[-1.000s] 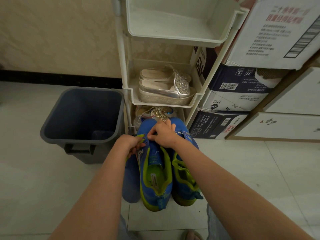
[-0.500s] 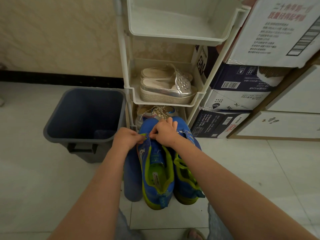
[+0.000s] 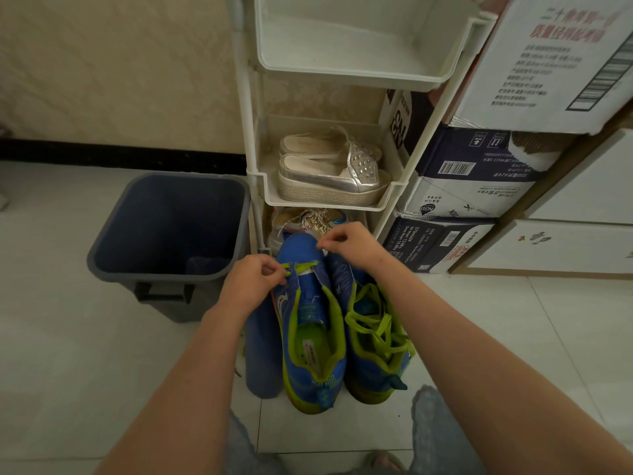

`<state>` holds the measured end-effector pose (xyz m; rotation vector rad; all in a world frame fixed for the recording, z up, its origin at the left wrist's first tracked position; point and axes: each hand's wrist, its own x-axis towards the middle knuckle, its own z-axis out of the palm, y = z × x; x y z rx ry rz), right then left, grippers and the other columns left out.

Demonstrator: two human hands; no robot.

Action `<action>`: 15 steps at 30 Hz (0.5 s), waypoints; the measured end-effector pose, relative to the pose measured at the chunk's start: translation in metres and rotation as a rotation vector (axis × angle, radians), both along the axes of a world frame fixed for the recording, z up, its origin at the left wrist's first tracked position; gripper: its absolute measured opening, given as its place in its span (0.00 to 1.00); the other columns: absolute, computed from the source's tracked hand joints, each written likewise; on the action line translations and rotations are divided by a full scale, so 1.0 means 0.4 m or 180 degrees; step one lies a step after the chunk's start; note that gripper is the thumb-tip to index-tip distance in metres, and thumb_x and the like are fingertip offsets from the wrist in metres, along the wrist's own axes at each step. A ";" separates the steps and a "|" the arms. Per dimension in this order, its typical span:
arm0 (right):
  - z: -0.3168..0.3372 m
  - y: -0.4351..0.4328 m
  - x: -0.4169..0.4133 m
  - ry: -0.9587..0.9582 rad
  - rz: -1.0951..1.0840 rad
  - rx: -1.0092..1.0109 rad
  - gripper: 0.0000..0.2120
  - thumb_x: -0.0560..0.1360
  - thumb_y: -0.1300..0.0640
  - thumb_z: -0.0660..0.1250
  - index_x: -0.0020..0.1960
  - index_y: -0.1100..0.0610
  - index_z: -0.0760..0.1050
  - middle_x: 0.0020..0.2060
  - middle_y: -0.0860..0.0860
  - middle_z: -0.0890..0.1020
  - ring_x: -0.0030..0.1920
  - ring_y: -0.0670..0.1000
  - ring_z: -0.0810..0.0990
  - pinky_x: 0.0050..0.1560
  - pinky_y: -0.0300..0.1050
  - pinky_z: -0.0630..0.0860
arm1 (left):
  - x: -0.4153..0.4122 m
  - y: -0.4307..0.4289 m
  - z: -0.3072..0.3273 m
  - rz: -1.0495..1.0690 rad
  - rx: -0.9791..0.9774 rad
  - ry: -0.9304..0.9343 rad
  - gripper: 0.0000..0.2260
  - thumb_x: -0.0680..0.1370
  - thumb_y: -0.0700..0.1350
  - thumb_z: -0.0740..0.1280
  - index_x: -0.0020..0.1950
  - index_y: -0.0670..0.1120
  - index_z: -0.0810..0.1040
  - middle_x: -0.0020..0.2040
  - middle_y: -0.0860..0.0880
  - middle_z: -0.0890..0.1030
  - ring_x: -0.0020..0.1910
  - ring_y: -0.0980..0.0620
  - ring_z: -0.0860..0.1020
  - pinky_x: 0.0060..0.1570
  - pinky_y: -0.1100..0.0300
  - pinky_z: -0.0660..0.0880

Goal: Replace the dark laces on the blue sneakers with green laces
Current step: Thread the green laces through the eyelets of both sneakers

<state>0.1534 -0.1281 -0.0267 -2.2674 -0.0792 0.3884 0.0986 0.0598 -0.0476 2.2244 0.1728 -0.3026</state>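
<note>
Risk of uneven ends on the green lace [image 3: 305, 267], threaded only through the toe eyelets of the blue sneaker [image 3: 310, 341] on the floor [image 3: 102, 354] before the shoe rack [image 3: 329, 204]. Pinched at one end by fingers of the left hand [image 3: 253, 282], at the other by those of the right hand [image 3: 352, 245]; likely to slip out if tugged harder on one side.

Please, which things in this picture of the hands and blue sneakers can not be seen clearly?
Head view only:
What the right hand pinches: its curled fingers hide it.
Toe of the right sneaker: the right hand and wrist cover it.
The glittery shoe behind: the right hand and left sneaker hide most of it.
The dark thing in the bin: too dim to name.
</note>
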 end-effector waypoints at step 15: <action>-0.036 0.053 -0.019 -0.0520 0.1035 -0.1002 0.05 0.71 0.49 0.72 0.45 0.47 0.81 0.48 0.47 0.82 0.55 0.51 0.67 0.64 0.47 0.61 | 0.005 -0.001 -0.003 0.0271 -0.0150 0.0060 0.09 0.71 0.41 0.73 0.36 0.54 0.78 0.37 0.52 0.81 0.44 0.52 0.80 0.49 0.53 0.77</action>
